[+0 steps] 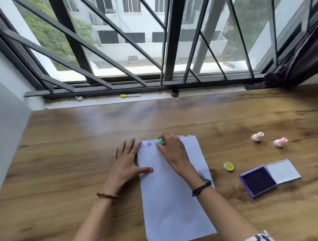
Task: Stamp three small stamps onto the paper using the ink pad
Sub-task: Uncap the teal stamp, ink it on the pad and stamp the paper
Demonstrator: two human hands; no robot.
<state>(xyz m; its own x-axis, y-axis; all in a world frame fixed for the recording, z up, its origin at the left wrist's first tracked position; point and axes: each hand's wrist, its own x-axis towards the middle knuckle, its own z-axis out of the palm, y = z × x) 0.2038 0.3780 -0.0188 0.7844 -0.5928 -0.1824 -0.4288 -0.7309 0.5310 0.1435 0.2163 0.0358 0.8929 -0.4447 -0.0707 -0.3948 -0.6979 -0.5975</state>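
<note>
Stamp (160,142) teal, pinched in our right hand (171,149), pressed on paper (172,193) top edge, just right of 2 purple marks (145,144) | left hand (125,162) flat, holding nothing, pinning sheet | step: 3rd print, we judged | next: lift straight up, no smear | ink pad (257,179) open, well to the right

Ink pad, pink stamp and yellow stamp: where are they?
ink pad (258,181), head view, dark inked surface.
pink stamp (280,142), head view, middle of its body.
yellow stamp (228,166), head view, round top face.
</note>
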